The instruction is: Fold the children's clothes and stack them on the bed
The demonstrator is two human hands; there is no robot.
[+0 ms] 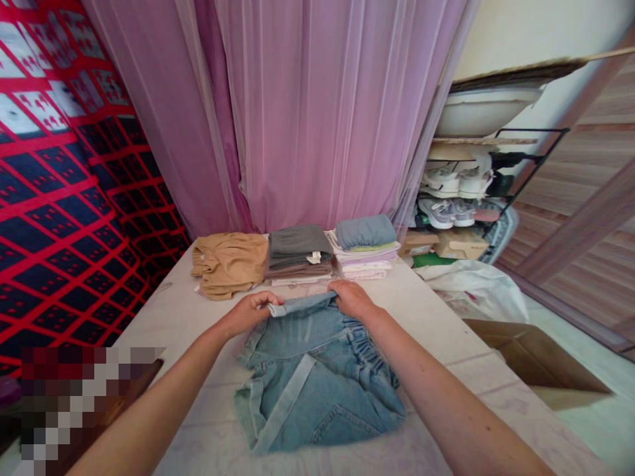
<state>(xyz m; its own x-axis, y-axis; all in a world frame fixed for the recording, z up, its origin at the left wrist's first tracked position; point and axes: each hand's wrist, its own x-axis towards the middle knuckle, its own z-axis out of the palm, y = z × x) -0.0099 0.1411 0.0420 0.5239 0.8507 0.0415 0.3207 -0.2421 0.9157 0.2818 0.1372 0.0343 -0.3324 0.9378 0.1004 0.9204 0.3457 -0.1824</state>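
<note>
- While both arms reach fwd over the pale bench (pixel 198 396), a blue jeans piece (pixel 317 383) lies flat in the middle, close to the person.
- Jeans piece is bunched w/ a light strip going slantwise across it and a stretchy gathered band on the rt side.
- Left hand (pixel 251 312) pinches the far left corner of the jeans piece, fingers curled shut on the folded edge.
- Right hand (pixel 351 299) grips the far right end of the same edge, fingers closed over the cloth.
- The 2 hands sit apart, w/ the folded top edge stretched between them.
- Just past the hands is a row of folded clothes at the back of the bench.
- Tan clothes (pixel 229 263) are on the left, a bit lumpy.
- Gray stack (pixel 299 254) is in the middle, w/ a small white tag showing.
- Blue-gray roll (pixel 366 231) sits on top of a pale stack (pixel 364 263) on the rt.
- Brown box (pixel 533 363) is on the floor to the rt of the bench, and a white plastic bag (pixel 476 287) is near it.
- Farther back, a shoe rack (pixel 461 198) holds sneakers.
- Pink curtain (pixel 317 112) hangs behind it all; red and dark patterned cloth (pixel 64 198) is on the left.
</note>
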